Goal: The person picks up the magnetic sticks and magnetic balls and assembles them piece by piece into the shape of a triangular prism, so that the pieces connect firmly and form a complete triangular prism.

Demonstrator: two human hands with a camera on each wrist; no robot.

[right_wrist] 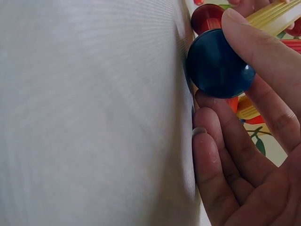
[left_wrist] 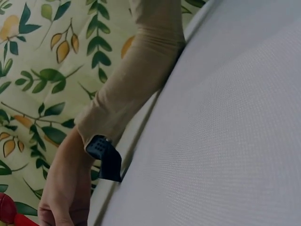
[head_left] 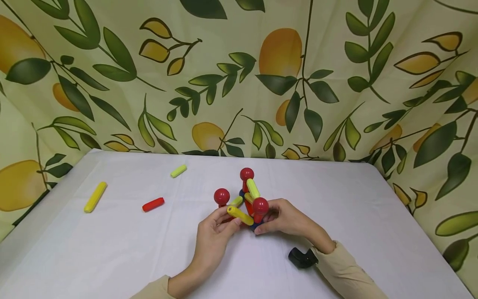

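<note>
A small frame of magnetic rods and balls stands at the table's middle. It has red balls [head_left: 246,174] on upright red rods, lime rods [head_left: 253,188] and dark blue balls low down. My left hand [head_left: 213,234] pinches a yellow rod [head_left: 240,216] at the frame's front. My right hand [head_left: 285,220] grips the front blue ball [right_wrist: 218,63], its thumb and fingers around it in the right wrist view. Above that ball rises a red ball [head_left: 260,206]. The left wrist view catches my right hand [left_wrist: 66,197] beside a red ball [left_wrist: 6,208]; my left hand is out of that view.
To the left lie a long yellow rod [head_left: 95,197], a short red rod [head_left: 153,204] and a short lime rod [head_left: 179,170]. A black wrist camera [head_left: 302,258] sits by the right sleeve. Behind the white table [head_left: 112,257] hangs a leaf-patterned curtain [head_left: 224,41].
</note>
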